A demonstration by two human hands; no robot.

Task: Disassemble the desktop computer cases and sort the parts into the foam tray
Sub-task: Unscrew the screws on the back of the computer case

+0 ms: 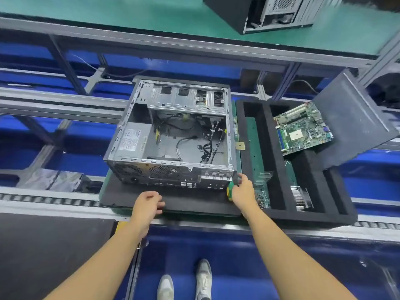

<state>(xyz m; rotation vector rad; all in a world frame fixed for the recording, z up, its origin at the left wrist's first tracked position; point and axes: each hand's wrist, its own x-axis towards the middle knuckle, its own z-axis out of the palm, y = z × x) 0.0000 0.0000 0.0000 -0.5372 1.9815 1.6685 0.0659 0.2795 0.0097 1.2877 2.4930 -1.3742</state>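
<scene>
The open grey steel computer case (pixel 173 135) lies on its side on a black foam mat (pixel 134 198), its open face up and its perforated rear panel turned toward me. Its long axis runs from that rear panel away from me toward the drive cage at the far end. Inside I see only loose black cables (pixel 207 146) and a silver power supply box (pixel 132 140) in the near-left part; the main board bay looks bare.

My right hand (pixel 242 191) is at the case's near-right corner, closed around a screwdriver with a green and yellow handle (pixel 232 187), its tip end pointing up at the rear panel's corner. Whether the tip touches a screw I cannot tell. My left hand (pixel 148 202) hovers over the mat just in front of the rear panel, fingers loosely curled and holding nothing.

So the case lies straight ahead of both hands, the right one nearer and already at the corner; I judge the next screw is there, with the left free to steady the shell.

Right of the case sits the black foam tray with long slots (pixel 268 148). A green motherboard (pixel 303 128) rests tilted across its far side, well apart from the case.
</scene>
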